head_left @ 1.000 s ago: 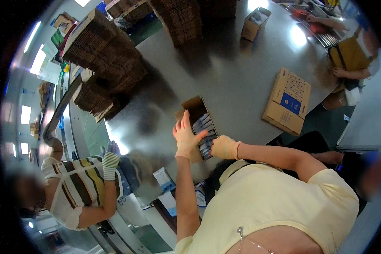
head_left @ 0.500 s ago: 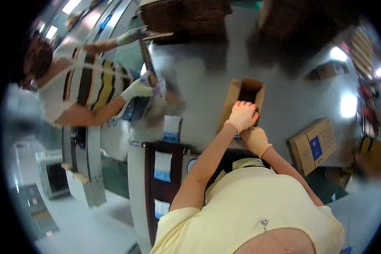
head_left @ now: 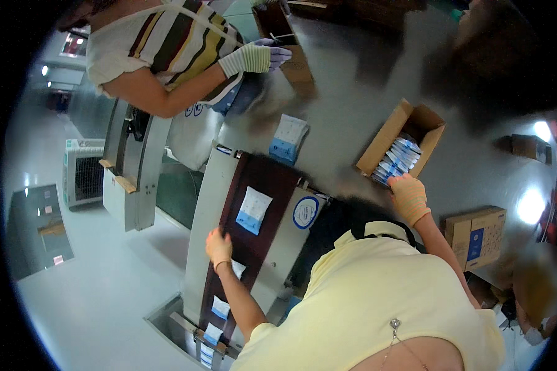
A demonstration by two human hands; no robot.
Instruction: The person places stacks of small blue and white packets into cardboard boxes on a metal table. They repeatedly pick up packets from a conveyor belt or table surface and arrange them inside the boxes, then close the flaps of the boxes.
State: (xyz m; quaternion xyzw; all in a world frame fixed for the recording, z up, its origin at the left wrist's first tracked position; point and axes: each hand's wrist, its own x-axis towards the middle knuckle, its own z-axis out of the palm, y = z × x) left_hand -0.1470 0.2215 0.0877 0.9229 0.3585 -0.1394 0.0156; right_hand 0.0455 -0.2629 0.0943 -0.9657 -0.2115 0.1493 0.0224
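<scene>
packet point(head_left: 237, 269) (partly hidden) behind left forearm point(head_left: 242, 301)

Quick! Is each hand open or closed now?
Left hand: curled over the belt; can't tell if holding.
Right hand: curled at the box; can't tell if holding.

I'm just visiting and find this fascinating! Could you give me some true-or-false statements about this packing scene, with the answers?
1. The right hand is at the near end of the open carton. True.

2. The left hand is inside that carton. False: the left hand is apart from it, at the dark belt.

3. White-and-blue packets lie on the belt. True.

4. The open carton is empty. False: a row of packets sits inside it.

5. A co-worker's gloved hand is near another brown carton. True.
</scene>
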